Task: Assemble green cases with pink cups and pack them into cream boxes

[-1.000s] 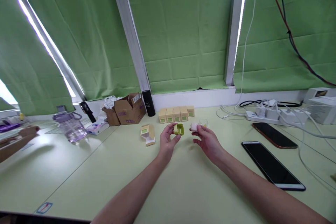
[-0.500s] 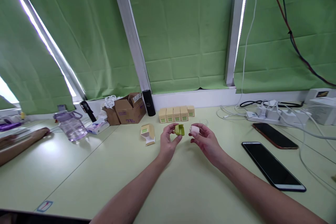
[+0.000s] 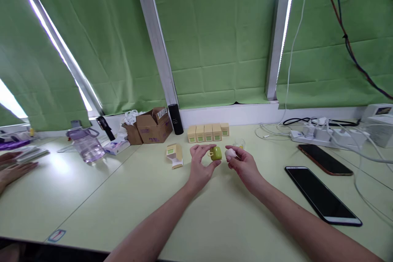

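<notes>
Item: small green case (image 3: 216,153), pinched in my left grip (image 3: 201,163). Item: white piece (image 3: 230,154), closed in my right grip (image 3: 242,163). Both held above desk (image 3: 129,196), nearly touching; pieces not yet joined. Boxes (image 3: 208,132) lined behind.

Both forearms reach forward, left hand (image 3: 201,166) and right hand (image 3: 242,163) pinching (fingertips nearly meeting).

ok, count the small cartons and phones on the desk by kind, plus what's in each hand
Closed cream cartons in the back row: 5
Opened cream carton: 1
Phones, one black and one dark reddish: 2
Green case in left hand: 1
White item in right hand: 1
Total: 10
</notes>
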Action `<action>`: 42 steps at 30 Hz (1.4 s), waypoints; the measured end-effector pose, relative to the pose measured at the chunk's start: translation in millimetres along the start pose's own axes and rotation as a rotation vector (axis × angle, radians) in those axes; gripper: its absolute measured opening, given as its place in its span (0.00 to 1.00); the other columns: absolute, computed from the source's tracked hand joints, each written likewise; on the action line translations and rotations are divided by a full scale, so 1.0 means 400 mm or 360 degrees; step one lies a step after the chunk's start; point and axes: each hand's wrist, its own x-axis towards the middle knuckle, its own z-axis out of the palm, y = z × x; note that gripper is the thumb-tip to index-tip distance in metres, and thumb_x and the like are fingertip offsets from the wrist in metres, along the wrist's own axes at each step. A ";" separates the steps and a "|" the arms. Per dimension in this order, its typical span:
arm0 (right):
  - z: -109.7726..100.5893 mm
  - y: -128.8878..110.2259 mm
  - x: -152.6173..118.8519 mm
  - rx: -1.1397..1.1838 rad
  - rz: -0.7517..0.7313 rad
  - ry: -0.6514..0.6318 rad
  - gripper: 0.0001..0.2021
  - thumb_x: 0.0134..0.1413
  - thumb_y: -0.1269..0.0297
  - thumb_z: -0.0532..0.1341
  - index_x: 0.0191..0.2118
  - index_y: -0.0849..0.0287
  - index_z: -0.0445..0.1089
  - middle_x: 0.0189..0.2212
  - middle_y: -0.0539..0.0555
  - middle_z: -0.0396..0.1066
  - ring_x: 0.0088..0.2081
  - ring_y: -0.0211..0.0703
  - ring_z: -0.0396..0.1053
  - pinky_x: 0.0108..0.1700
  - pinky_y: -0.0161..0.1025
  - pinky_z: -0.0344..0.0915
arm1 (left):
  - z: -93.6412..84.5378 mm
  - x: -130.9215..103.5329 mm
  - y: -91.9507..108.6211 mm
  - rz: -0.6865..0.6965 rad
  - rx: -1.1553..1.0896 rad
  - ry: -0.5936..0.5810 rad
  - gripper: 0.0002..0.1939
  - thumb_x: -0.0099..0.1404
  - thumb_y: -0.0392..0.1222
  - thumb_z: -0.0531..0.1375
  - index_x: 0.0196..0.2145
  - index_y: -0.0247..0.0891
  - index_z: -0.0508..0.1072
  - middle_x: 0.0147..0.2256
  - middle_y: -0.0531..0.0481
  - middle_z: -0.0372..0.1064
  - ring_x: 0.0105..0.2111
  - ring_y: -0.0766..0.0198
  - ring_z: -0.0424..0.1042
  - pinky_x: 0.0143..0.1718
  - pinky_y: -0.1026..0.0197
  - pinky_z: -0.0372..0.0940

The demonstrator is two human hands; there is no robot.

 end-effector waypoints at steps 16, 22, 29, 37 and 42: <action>-0.005 0.024 0.008 0.0116 -0.0038 -0.0032 0.25 0.41 0.51 0.77 0.43 0.59 0.76 0.35 0.55 0.77 0.30 0.38 0.67 0.32 0.39 0.63 | 0.006 -0.008 0.008 0.0074 0.0029 -0.0057 0.23 0.57 0.36 0.72 0.50 0.46 0.78 0.46 0.46 0.75 0.54 0.49 0.61 0.57 0.46 0.60; -0.002 0.016 0.003 0.0071 -0.0099 -0.0017 0.25 0.41 0.49 0.77 0.43 0.59 0.77 0.37 0.57 0.78 0.35 0.43 0.70 0.37 0.42 0.68 | 0.013 -0.007 -0.019 -0.0115 -0.0160 -0.0059 0.25 0.54 0.31 0.71 0.49 0.45 0.77 0.47 0.45 0.71 0.52 0.52 0.67 0.54 0.49 0.64; 0.009 -0.001 -0.007 -0.0157 -0.0240 -0.0003 0.24 0.42 0.46 0.75 0.42 0.58 0.79 0.38 0.57 0.79 0.34 0.44 0.70 0.39 0.43 0.69 | 0.016 -0.002 -0.025 -0.0202 -0.0298 -0.0085 0.24 0.51 0.30 0.71 0.47 0.42 0.76 0.47 0.45 0.69 0.50 0.54 0.70 0.53 0.50 0.65; 0.007 -0.001 -0.012 -0.0292 -0.0307 -0.0038 0.23 0.46 0.43 0.73 0.41 0.57 0.82 0.38 0.58 0.81 0.35 0.47 0.73 0.43 0.46 0.71 | 0.018 -0.006 -0.024 -0.0197 -0.0258 -0.0117 0.25 0.51 0.29 0.71 0.47 0.43 0.77 0.49 0.46 0.68 0.51 0.53 0.70 0.55 0.48 0.66; 0.007 -0.002 -0.012 -0.0332 -0.0304 -0.0049 0.24 0.46 0.44 0.73 0.42 0.57 0.82 0.40 0.58 0.82 0.36 0.48 0.74 0.42 0.46 0.72 | 0.017 -0.006 -0.021 -0.0197 -0.0237 -0.0144 0.25 0.51 0.28 0.70 0.47 0.44 0.77 0.48 0.46 0.68 0.52 0.54 0.69 0.55 0.48 0.66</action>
